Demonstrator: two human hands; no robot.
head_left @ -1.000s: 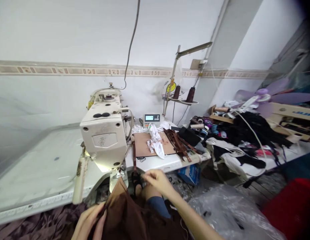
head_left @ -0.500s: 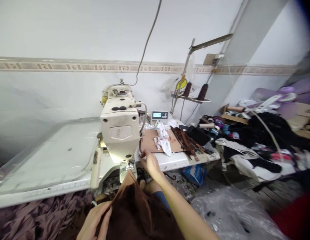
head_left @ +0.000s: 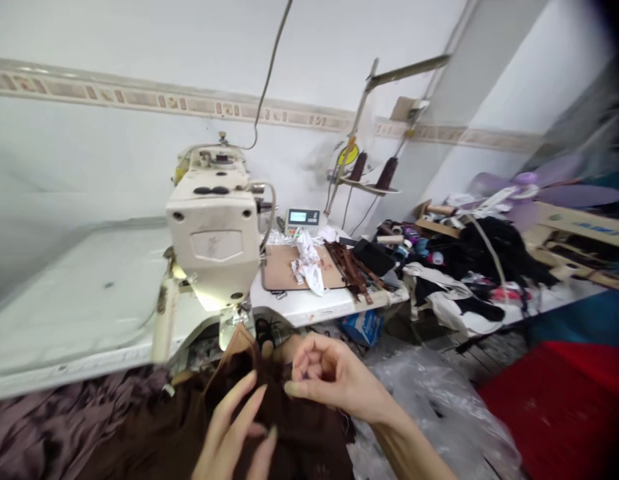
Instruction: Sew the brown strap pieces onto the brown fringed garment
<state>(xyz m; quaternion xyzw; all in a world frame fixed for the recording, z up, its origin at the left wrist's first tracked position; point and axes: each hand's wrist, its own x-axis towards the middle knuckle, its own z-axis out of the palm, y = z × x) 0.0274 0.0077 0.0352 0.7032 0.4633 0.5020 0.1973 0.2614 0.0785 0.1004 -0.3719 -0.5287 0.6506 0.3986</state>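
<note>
Dark brown cloth (head_left: 299, 433) hangs over my lap. Its lighter brown corner (head_left: 239, 343) reaches up to the head of a cream sewing machine (head_left: 216, 247). My left hand (head_left: 234, 430) rests on the cloth below that corner, its fingers spread apart. To the right, above the cloth, my right hand (head_left: 334, 380) has its fingers curled in and the thumb stretched towards the left hand. Whatever lies inside those curled fingers, if anything, is too small or hidden to make out.
A control panel (head_left: 302, 222) and a tan board (head_left: 279, 267) with crumpled white scraps (head_left: 309, 263) are right of the machine. Brown strips (head_left: 356, 270) lie beside it. Thread cones (head_left: 388, 175) stand on a rack. Clear plastic (head_left: 429, 400) and a red item (head_left: 564, 407) are lower right.
My right hand has come back from the table edge beside the machine to above the cloth. My left hand has moved right and its fingers have spread. The view has turned to the right.
</note>
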